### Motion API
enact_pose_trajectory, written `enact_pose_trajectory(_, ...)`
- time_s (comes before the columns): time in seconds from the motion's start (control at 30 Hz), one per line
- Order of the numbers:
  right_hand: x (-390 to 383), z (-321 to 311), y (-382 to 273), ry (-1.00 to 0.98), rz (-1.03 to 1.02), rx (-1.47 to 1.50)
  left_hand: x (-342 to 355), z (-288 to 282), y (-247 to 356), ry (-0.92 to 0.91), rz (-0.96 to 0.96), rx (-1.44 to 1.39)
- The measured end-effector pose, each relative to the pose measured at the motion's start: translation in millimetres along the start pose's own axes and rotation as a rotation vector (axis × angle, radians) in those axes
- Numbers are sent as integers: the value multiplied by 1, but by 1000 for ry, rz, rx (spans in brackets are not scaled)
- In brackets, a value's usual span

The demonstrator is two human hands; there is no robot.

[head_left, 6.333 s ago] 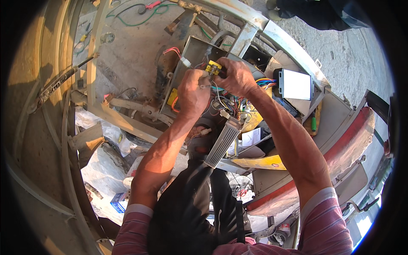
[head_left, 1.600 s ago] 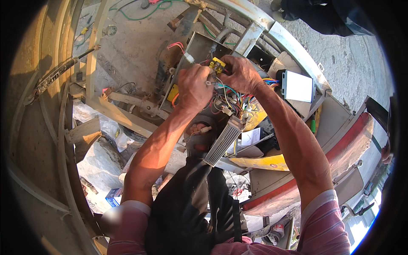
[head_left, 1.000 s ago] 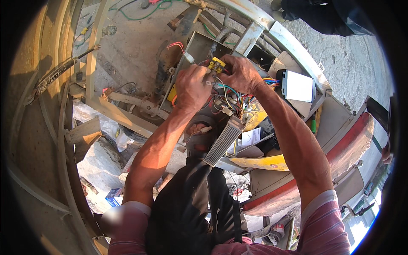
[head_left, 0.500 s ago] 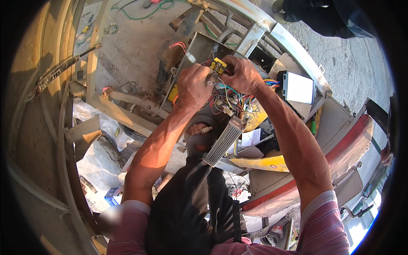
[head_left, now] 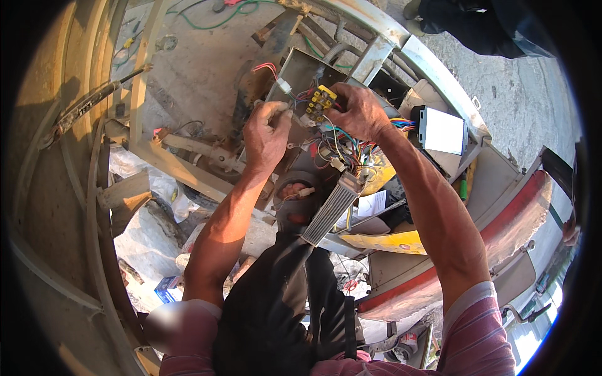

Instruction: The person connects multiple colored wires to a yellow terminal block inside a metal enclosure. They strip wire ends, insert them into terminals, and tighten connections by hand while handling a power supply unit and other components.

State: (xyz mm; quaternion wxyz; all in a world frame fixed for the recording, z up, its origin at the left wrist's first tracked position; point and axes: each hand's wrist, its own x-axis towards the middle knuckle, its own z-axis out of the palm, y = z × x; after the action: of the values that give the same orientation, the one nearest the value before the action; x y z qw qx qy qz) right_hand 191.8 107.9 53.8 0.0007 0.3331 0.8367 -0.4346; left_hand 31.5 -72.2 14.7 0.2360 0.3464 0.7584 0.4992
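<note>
My right hand (head_left: pixel 360 113) grips a yellow terminal block (head_left: pixel 322 103) with metal contacts, its fingers on the block's right side. Thin coloured wires run from the block into a wire bundle (head_left: pixel 360 150) below it. My left hand (head_left: pixel 266 135) is apart from the block, to its left, with fingers curled and thumb close to the index finger. Whatever lies between those fingertips is too small to make out. Near that hand, a white connector (head_left: pixel 284 86) with red wires rests over the edge of an open metal box (head_left: pixel 300 62). A finned metal case (head_left: pixel 331 212) hangs below the bundle.
A silver box (head_left: pixel 442 130) with coloured leads sits right of my right forearm. A curved metal frame (head_left: pixel 433 59) arches beyond the work. Wooden beams and a panel (head_left: pixel 56 188) stand at left. Another person's dark clothing (head_left: pixel 476 25) shows at the far right.
My left hand has drawn away from the terminal block, leftward and slightly down. More of the block shows now. My right hand still holds it in nearly the same place.
</note>
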Motion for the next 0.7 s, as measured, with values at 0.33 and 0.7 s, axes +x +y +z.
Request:
enact_pose_trajectory(0.33,0,2,1,13,8,20,-5,-6,-3,-33,-41,-12)
enact_pose_trajectory(0.7,2,0,-3,8,67,69,13,-2,3,-182,-208,45)
